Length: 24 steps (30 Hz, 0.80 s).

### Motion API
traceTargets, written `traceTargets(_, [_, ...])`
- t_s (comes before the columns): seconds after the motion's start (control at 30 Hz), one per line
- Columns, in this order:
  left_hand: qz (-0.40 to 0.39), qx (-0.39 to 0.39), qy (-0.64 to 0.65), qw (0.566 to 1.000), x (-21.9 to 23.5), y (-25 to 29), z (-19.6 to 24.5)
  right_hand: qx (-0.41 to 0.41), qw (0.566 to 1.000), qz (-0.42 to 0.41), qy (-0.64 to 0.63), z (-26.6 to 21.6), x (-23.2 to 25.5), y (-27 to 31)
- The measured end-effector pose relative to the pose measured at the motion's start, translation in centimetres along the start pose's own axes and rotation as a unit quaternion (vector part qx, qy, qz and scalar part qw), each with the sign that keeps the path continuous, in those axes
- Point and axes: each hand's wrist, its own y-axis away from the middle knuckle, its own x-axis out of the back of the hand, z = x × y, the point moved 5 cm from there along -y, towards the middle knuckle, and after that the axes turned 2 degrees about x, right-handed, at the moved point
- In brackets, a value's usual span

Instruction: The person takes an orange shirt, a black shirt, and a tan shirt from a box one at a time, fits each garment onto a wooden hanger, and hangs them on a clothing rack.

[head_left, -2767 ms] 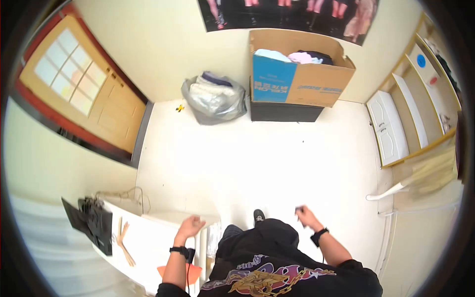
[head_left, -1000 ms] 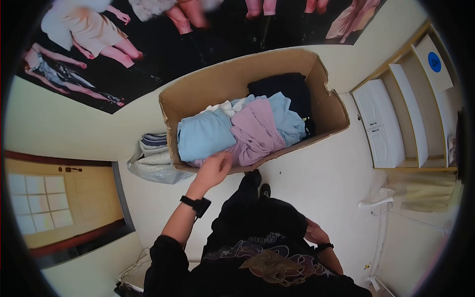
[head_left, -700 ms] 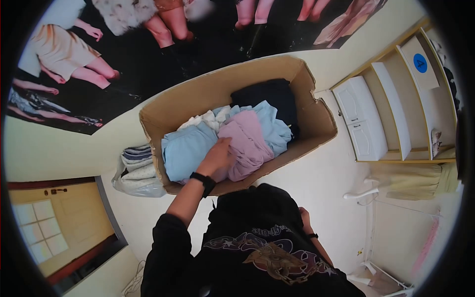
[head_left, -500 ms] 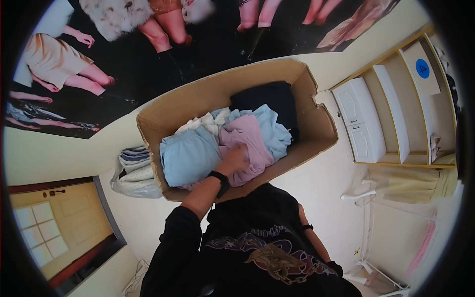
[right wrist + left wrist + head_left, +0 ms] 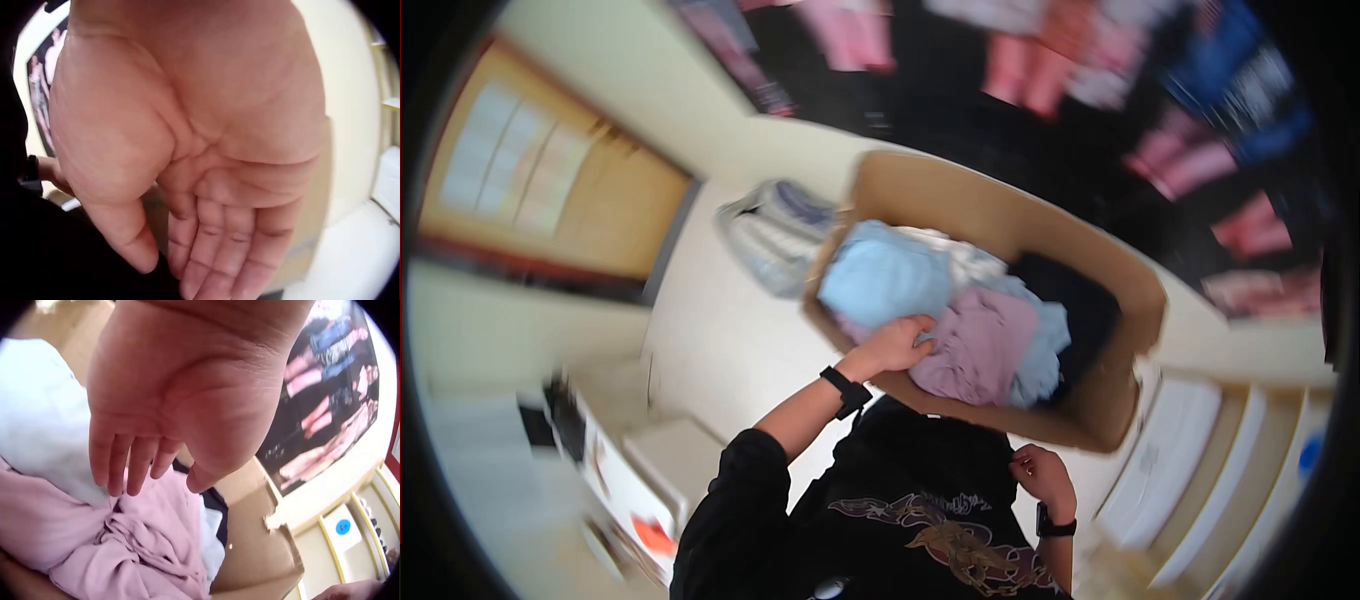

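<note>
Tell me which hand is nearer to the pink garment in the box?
Left. The left hand reaches into the box, its fingers at the pink garment. The right hand is outside the box, near the person's body.

One cardboard box point(image 5: 990, 215) holds one light blue garment point(image 5: 880, 275), one pink garment point(image 5: 980, 345) and one dark garment point(image 5: 1075, 310), one grey bag point(image 5: 775, 235) sits beside it, and two hands show, the left hand point(image 5: 895, 345) and the right hand point(image 5: 1040, 475).
</note>
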Motion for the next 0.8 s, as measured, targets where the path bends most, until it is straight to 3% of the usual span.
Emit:
traceTargets(0.07, [0.120, 0.056, 0.073, 0.989, 3.2, 6.2, 0.0, 0.122, 0.990, -0.050, 0.042, -6.2, 2.4, -3.5])
traceTargets(0.13, [0.236, 0.102, 0.138, 0.956, 4.3, 13.8, -0.7, 0.235, 0.962, -0.136, 0.038, -9.7, 1.6, -6.9])
traceTargets(0.2, [0.348, 0.166, 0.184, 0.904, 2.0, 21.5, -3.2, 0.295, 0.929, -0.221, 0.032, -14.2, 0.0, -8.7])
traceTargets(0.3, [0.462, 0.302, 0.216, 0.806, -6.6, 33.7, -8.1, 0.342, 0.885, -0.316, 0.033, -20.5, -6.0, -9.7])
traceTargets(0.37, [0.486, 0.410, 0.290, 0.716, -15.0, 41.0, -9.9, 0.370, 0.855, -0.353, 0.092, -23.7, -11.2, -8.5])
traceTargets(0.47, [0.544, 0.472, 0.394, 0.572, -30.1, 49.6, -12.4, 0.419, 0.774, -0.451, 0.147, -27.1, -20.2, -4.9])
traceTargets(0.57, [0.588, 0.496, 0.432, 0.471, -41.7, 55.1, -10.8, 0.429, 0.706, -0.529, 0.193, -29.3, -28.7, 0.1])
traceTargets(0.6, [0.591, 0.508, 0.468, 0.416, -45.3, 56.5, -10.2, 0.444, 0.679, -0.547, 0.206, -29.2, -32.0, 1.2])
traceTargets(0.63, [0.591, 0.518, 0.500, 0.365, -47.3, 58.9, -9.8, 0.448, 0.668, -0.556, 0.211, -29.6, -35.2, 3.1])
traceTargets(0.8, [0.646, 0.485, 0.523, 0.271, -53.5, 65.0, -7.4, 0.461, 0.581, -0.617, 0.264, -32.0, -48.5, 13.7])
